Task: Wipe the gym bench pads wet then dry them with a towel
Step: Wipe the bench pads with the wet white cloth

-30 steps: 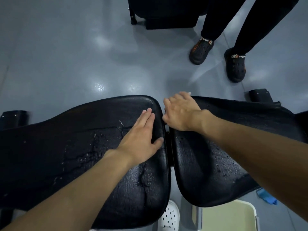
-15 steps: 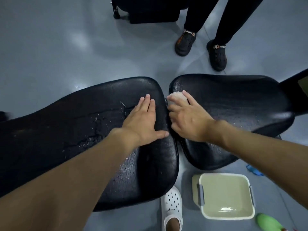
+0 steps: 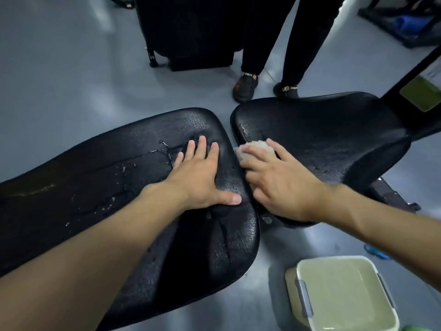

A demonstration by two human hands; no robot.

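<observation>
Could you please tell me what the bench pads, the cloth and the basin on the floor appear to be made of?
Bench pads: black vinyl or leatherette, probably; grained, glossy, water beading on it. Cloth: soft pale fabric, bunched; weave unclear. Basin: likely moulded plastic, smooth pale green, white rim, grey handles.

Pale cloth (image 3: 255,148) on wet bench pad (image 3: 329,139)
</observation>
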